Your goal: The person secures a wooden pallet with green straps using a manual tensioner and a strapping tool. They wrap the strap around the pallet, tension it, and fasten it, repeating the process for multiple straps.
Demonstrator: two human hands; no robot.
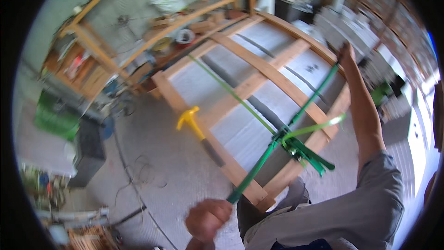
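Seemingly fastening a strap, my left hand and right hand grip splayed handles that likely need squeezing inward.

From here the crate's far corner looks free; a green tool bars the near edge, a hammer the left.

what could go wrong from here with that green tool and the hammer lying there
The yellow hammer lies along the edge of the wooden crate; a knock might send it to the floor.
The left hand and right hand grip the widely spread handles of the green tool; if either slipped, a handle could swing.
The green strap has a loose end sticking out beside the tool, which might snag.
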